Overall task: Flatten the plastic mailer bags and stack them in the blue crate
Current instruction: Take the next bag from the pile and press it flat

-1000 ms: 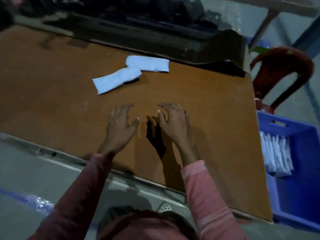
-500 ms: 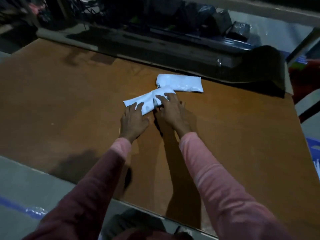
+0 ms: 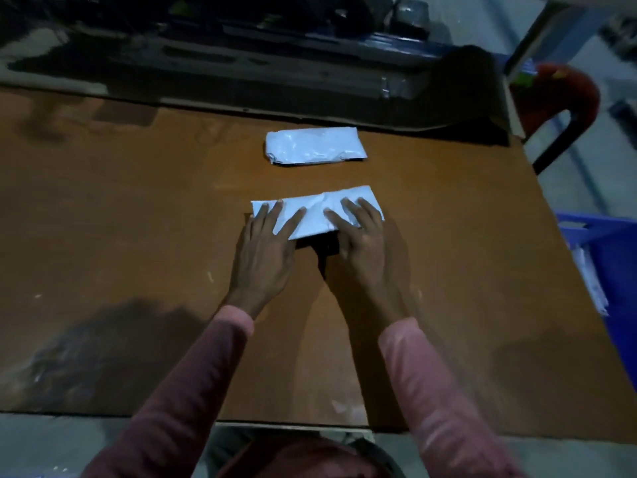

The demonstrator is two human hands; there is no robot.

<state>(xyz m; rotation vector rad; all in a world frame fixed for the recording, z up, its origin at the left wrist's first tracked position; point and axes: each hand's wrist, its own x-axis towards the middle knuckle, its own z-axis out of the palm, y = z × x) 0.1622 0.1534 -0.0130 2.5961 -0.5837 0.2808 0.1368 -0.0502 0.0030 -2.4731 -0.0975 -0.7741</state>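
Covering mailer [image 3: 315, 215], apparently pressing: left hand [image 3: 263, 251], right hand [image 3: 367, 248].

Near mailer bag [image 3: 319, 215]: plain white, glossy creases. Far mailer bag [image 3: 315, 145]: same white. Tabletop [image 3: 120, 236]: orange-brown w/ pale scuff marks. Sleeves [image 3: 437, 391]: plain pink. Blue crate [image 3: 617, 257]; bags inside [image 3: 590, 284] white. Chair [image 3: 558, 94]: red, dim.

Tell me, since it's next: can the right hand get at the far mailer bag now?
Probably yes: the far mailer bag lies just beyond the right hand, nothing between them, though that hand presses the near bag.
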